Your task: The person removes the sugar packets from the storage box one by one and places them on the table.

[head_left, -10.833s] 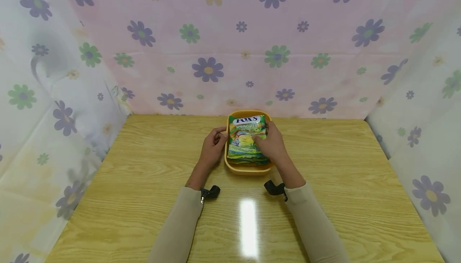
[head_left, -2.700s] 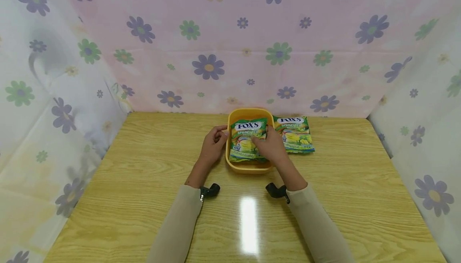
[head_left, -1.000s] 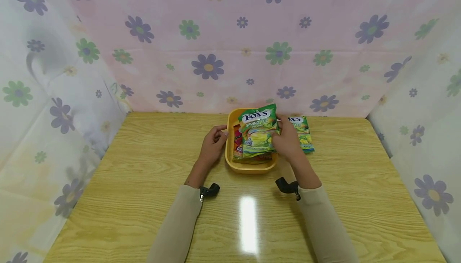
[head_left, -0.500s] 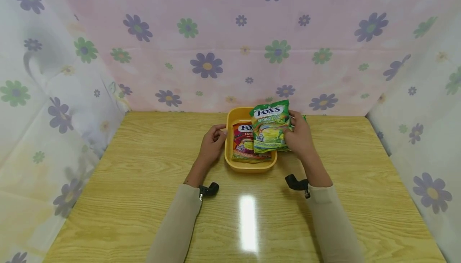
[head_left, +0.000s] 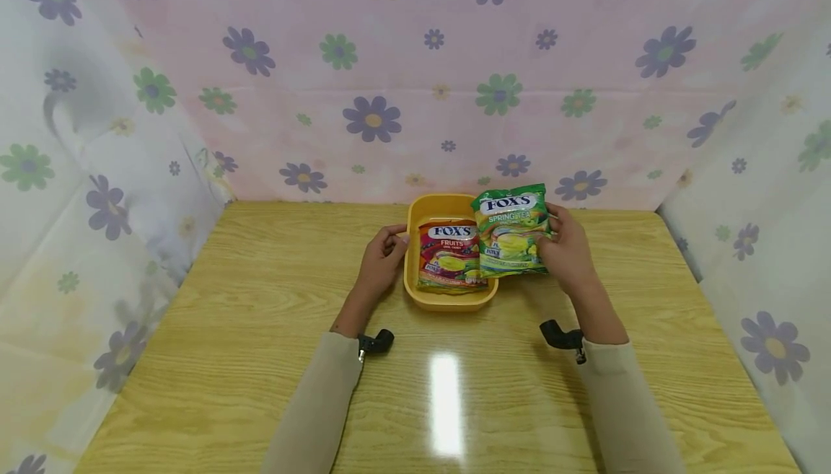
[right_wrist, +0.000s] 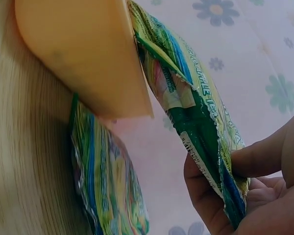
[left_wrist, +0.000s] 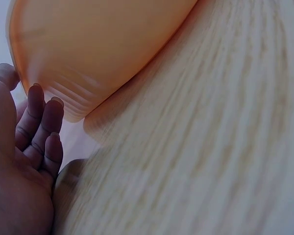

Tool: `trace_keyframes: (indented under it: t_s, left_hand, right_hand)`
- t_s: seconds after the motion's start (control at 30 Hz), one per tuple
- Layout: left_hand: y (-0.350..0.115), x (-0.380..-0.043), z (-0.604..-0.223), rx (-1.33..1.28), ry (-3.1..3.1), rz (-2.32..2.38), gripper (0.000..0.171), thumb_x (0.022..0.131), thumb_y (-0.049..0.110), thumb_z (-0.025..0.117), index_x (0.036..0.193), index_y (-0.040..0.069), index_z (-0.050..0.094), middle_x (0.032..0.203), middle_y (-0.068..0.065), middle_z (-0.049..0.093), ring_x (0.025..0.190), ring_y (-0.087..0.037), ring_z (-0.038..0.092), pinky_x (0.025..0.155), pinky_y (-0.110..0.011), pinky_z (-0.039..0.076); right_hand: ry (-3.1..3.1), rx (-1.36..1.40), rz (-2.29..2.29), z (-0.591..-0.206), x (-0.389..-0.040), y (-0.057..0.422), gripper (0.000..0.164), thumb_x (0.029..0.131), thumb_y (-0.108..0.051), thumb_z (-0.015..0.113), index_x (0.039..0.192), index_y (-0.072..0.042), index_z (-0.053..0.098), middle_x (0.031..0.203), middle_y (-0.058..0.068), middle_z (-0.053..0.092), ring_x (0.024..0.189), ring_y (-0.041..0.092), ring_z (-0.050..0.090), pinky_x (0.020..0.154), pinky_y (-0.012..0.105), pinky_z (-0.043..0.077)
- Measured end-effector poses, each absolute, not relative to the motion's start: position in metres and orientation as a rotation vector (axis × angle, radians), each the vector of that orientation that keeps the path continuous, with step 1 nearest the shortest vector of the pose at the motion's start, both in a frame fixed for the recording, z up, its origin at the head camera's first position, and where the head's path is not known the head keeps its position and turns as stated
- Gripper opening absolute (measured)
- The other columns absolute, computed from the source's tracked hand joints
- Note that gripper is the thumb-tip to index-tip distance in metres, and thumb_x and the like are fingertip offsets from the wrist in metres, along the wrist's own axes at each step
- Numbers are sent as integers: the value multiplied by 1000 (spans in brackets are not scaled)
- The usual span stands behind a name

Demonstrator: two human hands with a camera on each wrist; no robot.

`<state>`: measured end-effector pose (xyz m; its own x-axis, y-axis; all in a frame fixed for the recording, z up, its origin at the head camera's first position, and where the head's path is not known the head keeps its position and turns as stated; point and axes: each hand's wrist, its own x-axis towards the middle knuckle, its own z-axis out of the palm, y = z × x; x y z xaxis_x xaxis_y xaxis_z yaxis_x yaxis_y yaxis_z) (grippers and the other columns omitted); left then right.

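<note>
My right hand [head_left: 570, 250] pinches a green Fox's Spring Tea candy bag [head_left: 513, 232] by its right edge, thumb on the front. Raised and tilted, the bag overlaps the right rim of a yellow plastic tub [head_left: 448, 304]. A red Fox's Fruits candy bag [head_left: 448, 257] lies inside the tub. In the right wrist view, another green candy bag [right_wrist: 110, 176] rests on the table beside the tub, hidden in the head view by the held one. My left hand [head_left: 383, 257] holds the tub's left rim at the thumb, other fingers loosely curled by the outer wall.
The tub stands near the back edge of a wood-grain table [head_left: 260, 358]. A flowered cloth [head_left: 448, 99] rises behind it and along both sides. Each wrist carries a black camera mount [head_left: 376, 342].
My right hand has lifted the green candy bag out of the tub and carried it rightward, uncovering the red candy bag. Earlier, another green bag came to lie at the right. The left hand stays put.
</note>
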<state>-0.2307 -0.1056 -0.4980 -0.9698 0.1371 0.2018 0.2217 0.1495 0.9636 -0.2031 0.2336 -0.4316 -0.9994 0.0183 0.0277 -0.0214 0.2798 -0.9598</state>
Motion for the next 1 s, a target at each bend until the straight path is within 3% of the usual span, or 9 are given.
trace_keyframes:
  t_s: [0.27,0.4,0.63,0.87,1.0]
  left_hand:
    - [-108,-244,-521,-351,-2351,-1950,41,112,16,56,146,-7,56,106,-37,66,81,-11,57,78,-23,44]
    - [-108,-247,-527,-331,-2350,-1948,41,112,22,58,146,-1,59,107,-32,67,84,-14,58,79,-23,44]
    - [-109,-247,-527,-330,-2336,-1952,37,110,27,61,141,7,64,102,-23,69,85,-17,59,80,-25,46]
    - [-109,-246,-526,-338,-2346,-1941,37,111,27,60,142,7,63,100,-19,69,85,-17,61,80,-26,47]
    - [-109,-244,-522,-351,-2347,-1945,39,111,24,59,143,3,61,102,-25,68,85,-16,60,81,-25,46]
  right_hand:
    - [-2473,8,1840,-433,-202,260,68,108,6,46,169,-2,17,159,32,43,84,0,62,61,21,47]
    - [-2473,-28,1817,-432,-202,270,68,108,6,46,169,-3,17,159,33,43,90,-4,63,67,19,51]
    - [-2477,-92,1766,-433,-203,286,67,108,5,46,169,-1,19,157,34,45,86,-5,61,67,18,50]
    - [-2480,-147,1717,-438,-204,302,66,108,4,47,168,-1,21,155,35,46,89,-6,60,69,17,51]
    - [-2463,-209,1729,-442,-205,310,66,107,4,46,168,-1,21,157,34,44,89,-7,59,70,16,52]
